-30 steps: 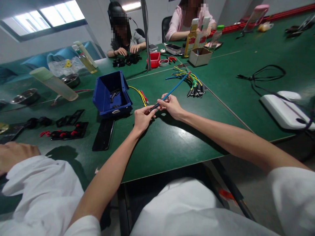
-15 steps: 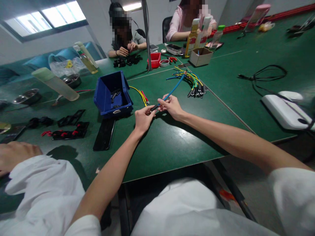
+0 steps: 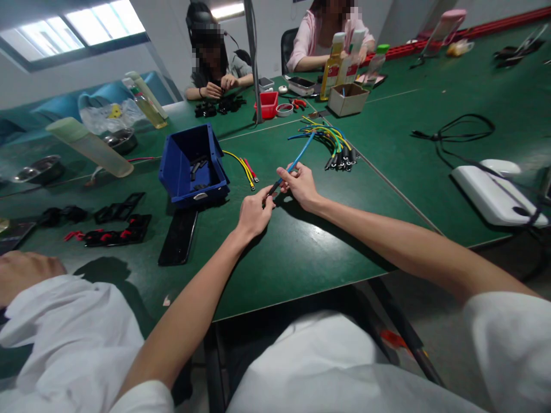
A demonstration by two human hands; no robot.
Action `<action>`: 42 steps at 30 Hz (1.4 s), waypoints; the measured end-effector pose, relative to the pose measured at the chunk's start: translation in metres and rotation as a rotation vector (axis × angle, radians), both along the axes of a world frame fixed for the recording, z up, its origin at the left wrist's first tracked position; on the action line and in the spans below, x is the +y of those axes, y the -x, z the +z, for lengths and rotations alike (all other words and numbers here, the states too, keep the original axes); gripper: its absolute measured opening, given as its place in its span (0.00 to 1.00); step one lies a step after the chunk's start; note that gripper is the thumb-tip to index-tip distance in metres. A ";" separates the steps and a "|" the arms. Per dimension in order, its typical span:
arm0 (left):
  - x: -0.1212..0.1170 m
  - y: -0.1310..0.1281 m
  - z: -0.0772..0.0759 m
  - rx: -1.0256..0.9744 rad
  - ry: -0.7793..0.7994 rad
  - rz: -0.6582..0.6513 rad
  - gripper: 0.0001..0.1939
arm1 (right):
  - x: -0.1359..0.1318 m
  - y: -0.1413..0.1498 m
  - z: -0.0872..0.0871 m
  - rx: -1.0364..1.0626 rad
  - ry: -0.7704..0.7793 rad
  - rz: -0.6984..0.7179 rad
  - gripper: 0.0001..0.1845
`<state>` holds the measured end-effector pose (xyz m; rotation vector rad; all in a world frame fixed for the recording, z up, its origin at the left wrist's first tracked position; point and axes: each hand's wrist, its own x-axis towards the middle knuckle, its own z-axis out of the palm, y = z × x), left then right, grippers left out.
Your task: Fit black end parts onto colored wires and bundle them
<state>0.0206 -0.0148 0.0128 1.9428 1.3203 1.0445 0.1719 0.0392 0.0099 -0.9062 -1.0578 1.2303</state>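
A blue wire runs from my hands up toward the far side. My right hand pinches it just behind a short black sleeve at its near end. The fingers of my left hand are closed on that black sleeve; the wire's very tip is hidden by them. Beyond my right hand lies a bundle of yellow, blue and green wires with black-sleeved ends and metal lugs. Left of my hands are yellow wires and a red one with lugs. The blue bin holds several small black sleeves.
A black phone lies in front of the bin. Black and red parts sit at left, near another person's hand. Two people work across the table. A metal post, bottles, a cardboard box and a white device stand about.
My left hand has turned a little, tilting the black sleeve more steeply. My right hand keeps its pinch on the blue wire. The whole view has shifted slightly.
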 end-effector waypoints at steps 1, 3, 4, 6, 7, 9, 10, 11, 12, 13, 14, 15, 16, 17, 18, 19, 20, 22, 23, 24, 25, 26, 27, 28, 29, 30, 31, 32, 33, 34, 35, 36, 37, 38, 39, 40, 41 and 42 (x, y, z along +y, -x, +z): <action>-0.001 -0.001 0.002 -0.027 0.028 -0.019 0.19 | 0.000 0.000 0.000 0.001 -0.012 -0.012 0.32; -0.002 -0.003 0.004 -0.089 0.090 -0.049 0.19 | 0.001 0.000 0.000 -0.006 -0.031 -0.036 0.31; -0.003 -0.003 0.005 -0.120 0.122 -0.062 0.20 | 0.002 0.000 0.000 -0.012 -0.039 -0.047 0.31; -0.002 -0.004 0.004 -0.176 0.185 -0.087 0.21 | 0.002 -0.001 0.000 -0.030 -0.048 -0.062 0.30; -0.001 -0.005 0.004 -0.204 0.215 -0.104 0.22 | 0.003 -0.001 0.000 -0.040 -0.049 -0.065 0.30; 0.000 -0.005 0.002 -0.262 0.271 -0.144 0.23 | 0.003 -0.002 0.000 -0.058 -0.045 -0.061 0.29; 0.001 -0.005 0.000 -0.290 0.296 -0.163 0.23 | 0.003 -0.003 0.000 -0.066 -0.041 -0.059 0.29; 0.002 -0.005 -0.001 -0.314 0.316 -0.179 0.23 | 0.003 -0.003 0.000 -0.072 -0.036 -0.055 0.29; 0.003 -0.005 -0.002 -0.332 0.332 -0.192 0.23 | 0.003 -0.003 0.000 -0.077 -0.031 -0.052 0.29; 0.004 -0.005 -0.003 -0.344 0.343 -0.202 0.23 | 0.002 -0.003 0.000 -0.081 -0.025 -0.051 0.28; 0.004 -0.005 -0.003 -0.348 0.350 -0.211 0.23 | 0.002 -0.003 0.000 -0.084 -0.020 -0.053 0.28; 0.004 -0.005 -0.003 -0.345 0.352 -0.219 0.23 | 0.002 -0.002 -0.001 -0.087 -0.017 -0.054 0.28; 0.004 -0.005 -0.003 -0.334 0.351 -0.227 0.22 | 0.003 -0.002 -0.001 -0.090 -0.014 -0.056 0.28; 0.004 -0.005 -0.002 -0.319 0.349 -0.235 0.22 | 0.003 -0.002 -0.001 -0.094 -0.014 -0.060 0.27; 0.003 -0.005 -0.001 -0.306 0.343 -0.240 0.22 | 0.003 -0.002 -0.002 -0.100 -0.017 -0.067 0.26; 0.002 -0.006 0.000 -0.295 0.337 -0.241 0.22 | 0.004 -0.002 -0.002 -0.109 -0.022 -0.075 0.25; 0.001 -0.006 0.001 -0.286 0.332 -0.237 0.22 | 0.004 -0.002 -0.003 -0.121 -0.030 -0.084 0.24; -0.002 -0.006 0.002 -0.268 0.322 -0.218 0.22 | 0.004 -0.003 -0.004 -0.153 -0.048 -0.104 0.21; -0.003 -0.006 0.003 -0.256 0.317 -0.207 0.21 | 0.004 -0.003 -0.004 -0.171 -0.056 -0.109 0.19; -0.004 -0.006 0.004 -0.246 0.314 -0.200 0.21 | 0.003 -0.003 -0.004 -0.186 -0.060 -0.112 0.18; -0.005 -0.006 0.004 -0.239 0.312 -0.195 0.20 | 0.002 -0.004 -0.004 -0.195 -0.062 -0.111 0.18; -0.005 -0.006 0.005 -0.241 0.310 -0.192 0.19 | 0.001 -0.003 -0.004 -0.198 -0.061 -0.105 0.17; -0.006 -0.006 0.005 -0.251 0.308 -0.193 0.18 | -0.001 -0.003 -0.003 -0.196 -0.057 -0.093 0.17; -0.006 -0.006 0.005 -0.268 0.307 -0.201 0.18 | -0.002 -0.003 -0.003 -0.187 -0.052 -0.077 0.17; -0.006 -0.007 0.005 -0.292 0.302 -0.212 0.17 | -0.004 -0.002 -0.002 -0.174 -0.047 -0.059 0.17; -0.005 -0.007 0.005 -0.318 0.294 -0.225 0.16 | -0.006 -0.002 -0.001 -0.161 -0.046 -0.042 0.17; -0.005 -0.008 0.004 -0.342 0.285 -0.237 0.15 | -0.007 -0.001 0.000 -0.149 -0.047 -0.029 0.17; -0.004 -0.008 0.003 -0.362 0.280 -0.246 0.15 | -0.009 -0.001 0.001 -0.140 -0.051 -0.023 0.18; -0.004 -0.009 0.002 -0.376 0.278 -0.251 0.14 | -0.011 0.000 0.002 -0.135 -0.055 -0.022 0.18; -0.003 -0.009 0.002 -0.384 0.280 -0.251 0.14 | -0.012 0.000 0.003 -0.136 -0.059 -0.024 0.18; -0.003 -0.009 0.001 -0.387 0.286 -0.250 0.14 | -0.013 0.001 0.003 -0.140 -0.061 -0.025 0.19; -0.003 -0.009 0.001 -0.386 0.292 -0.250 0.14 | -0.014 0.001 0.004 -0.146 -0.062 -0.025 0.19; -0.003 -0.009 0.001 -0.386 0.295 -0.251 0.14 | -0.014 0.001 0.004 -0.150 -0.061 -0.024 0.19; -0.003 -0.008 0.001 -0.386 0.296 -0.252 0.14 | -0.014 0.002 0.004 -0.150 -0.058 -0.021 0.19; -0.003 -0.008 0.001 -0.385 0.292 -0.252 0.14 | -0.013 0.002 0.004 -0.146 -0.052 -0.019 0.19; -0.003 -0.008 0.001 -0.386 0.285 -0.253 0.15 | -0.012 0.002 0.003 -0.137 -0.043 -0.019 0.19; -0.002 -0.008 0.001 -0.387 0.273 -0.254 0.15 | -0.011 0.002 0.003 -0.127 -0.029 -0.021 0.19; -0.002 -0.008 0.001 -0.387 0.259 -0.255 0.16 | -0.009 0.002 0.003 -0.116 -0.012 -0.025 0.19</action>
